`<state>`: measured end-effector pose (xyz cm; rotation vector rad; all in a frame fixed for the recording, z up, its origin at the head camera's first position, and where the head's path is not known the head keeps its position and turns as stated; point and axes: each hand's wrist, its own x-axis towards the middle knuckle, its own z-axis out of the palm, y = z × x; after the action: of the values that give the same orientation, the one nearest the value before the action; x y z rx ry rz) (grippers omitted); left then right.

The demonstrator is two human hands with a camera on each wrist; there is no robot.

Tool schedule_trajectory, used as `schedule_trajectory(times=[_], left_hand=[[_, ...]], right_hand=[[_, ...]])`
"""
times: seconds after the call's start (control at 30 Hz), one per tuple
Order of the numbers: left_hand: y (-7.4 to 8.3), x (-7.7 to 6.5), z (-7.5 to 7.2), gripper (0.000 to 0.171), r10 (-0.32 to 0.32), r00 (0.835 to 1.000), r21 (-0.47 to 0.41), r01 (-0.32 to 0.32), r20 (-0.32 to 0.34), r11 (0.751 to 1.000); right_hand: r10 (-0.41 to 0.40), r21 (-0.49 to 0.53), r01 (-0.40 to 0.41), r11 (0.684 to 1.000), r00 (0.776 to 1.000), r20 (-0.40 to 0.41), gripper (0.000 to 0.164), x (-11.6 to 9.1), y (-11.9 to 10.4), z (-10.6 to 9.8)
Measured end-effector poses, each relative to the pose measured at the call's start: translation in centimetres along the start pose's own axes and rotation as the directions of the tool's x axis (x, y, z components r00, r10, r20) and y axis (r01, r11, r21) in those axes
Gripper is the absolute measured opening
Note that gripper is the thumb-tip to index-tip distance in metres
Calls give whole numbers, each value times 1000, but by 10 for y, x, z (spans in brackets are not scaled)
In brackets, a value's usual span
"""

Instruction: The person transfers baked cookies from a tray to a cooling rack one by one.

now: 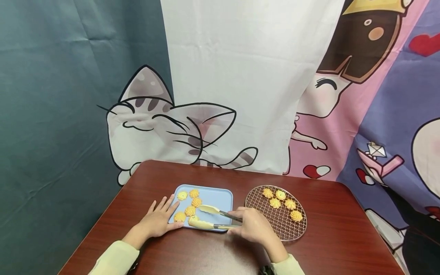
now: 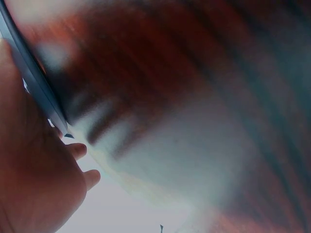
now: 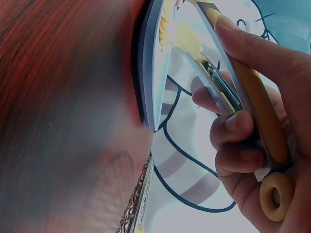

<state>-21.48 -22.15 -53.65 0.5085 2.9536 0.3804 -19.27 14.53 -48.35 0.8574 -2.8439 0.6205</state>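
Observation:
A blue tray (image 1: 217, 194) lies on the table with several swirled cookies (image 1: 190, 211) on its left half. My left hand (image 1: 156, 219) rests at the tray's left edge, fingers spread and straight. In my right hand (image 1: 252, 225) I grip a pair of tongs (image 1: 220, 212) with pale yellow tips. In the right wrist view, my fingers curl round the tongs' tan handle (image 3: 262, 111). The tongs' tips stand apart over the tray, one near the middle cookies and the other beside the lowest cookie, partly covering it. Whether they touch a cookie I cannot tell.
To the right of the tray, a round wire rack (image 1: 275, 225) holds several more cookies (image 1: 290, 204) on its upper and right part. The brown wooden table (image 1: 203, 256) ends in front of a printed cloth backdrop (image 1: 240, 76) with a cartoon cat.

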Motion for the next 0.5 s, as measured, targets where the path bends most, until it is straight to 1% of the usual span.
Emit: schedule_trajectory(times=[0.1, 0.3, 0.5], left_hand=[[0, 0, 0, 91, 10, 1000, -25, -10, -16, 1000], [-4, 3, 5, 94, 1, 1000, -8, -1, -22, 1000], [1, 1, -2, 91, -9, 1000, 1, 9, 6, 1000]], right_hand=[[-8, -9, 8, 1000, 1000, 10, 57, 2, 0, 0], [0, -11, 0, 1000, 999, 38, 56, 6, -2, -2], [34, -51, -30, 998, 997, 70, 55, 9, -5, -7]])
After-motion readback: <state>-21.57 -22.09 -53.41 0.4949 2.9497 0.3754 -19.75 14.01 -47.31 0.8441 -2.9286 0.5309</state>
